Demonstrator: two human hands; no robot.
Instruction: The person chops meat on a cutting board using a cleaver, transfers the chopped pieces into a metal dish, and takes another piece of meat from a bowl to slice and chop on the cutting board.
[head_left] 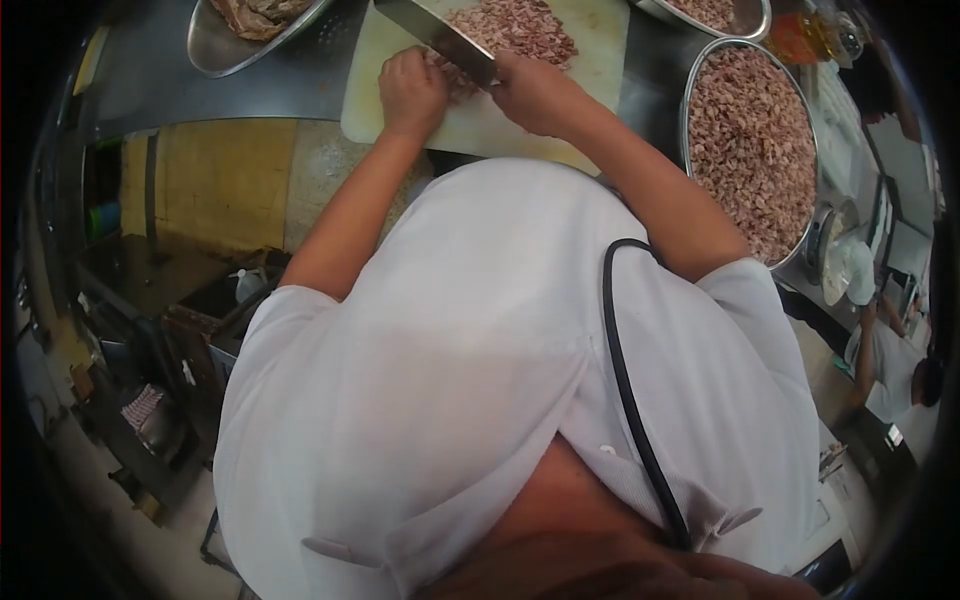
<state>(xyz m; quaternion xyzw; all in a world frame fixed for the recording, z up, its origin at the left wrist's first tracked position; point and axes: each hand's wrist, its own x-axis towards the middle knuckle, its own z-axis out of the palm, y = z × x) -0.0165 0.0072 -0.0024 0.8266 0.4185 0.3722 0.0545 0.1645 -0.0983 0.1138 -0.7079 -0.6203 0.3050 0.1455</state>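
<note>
My right hand [538,93] is wrapped round the handle of a wide-bladed cleaver [440,38], its blade slanting up and left over the cutting board. Just left of the blade, my left hand [413,93] rests with curled fingers on some meat at the edge of the pile; its fingertips are partly hidden. Chopped pinkish-brown meat [520,30] lies heaped on the pale cutting board [600,60], mostly beyond the cleaver. Part of the meat is covered by the blade and my hands.
An oval metal tray [686,125] full of chopped meat stands at the right, with another metal bowl [752,20] above it. A metal bowl [213,62] with larger meat pieces is at upper left. A jar [795,38] of orange contents stands at upper right. Another person [890,370] is far right.
</note>
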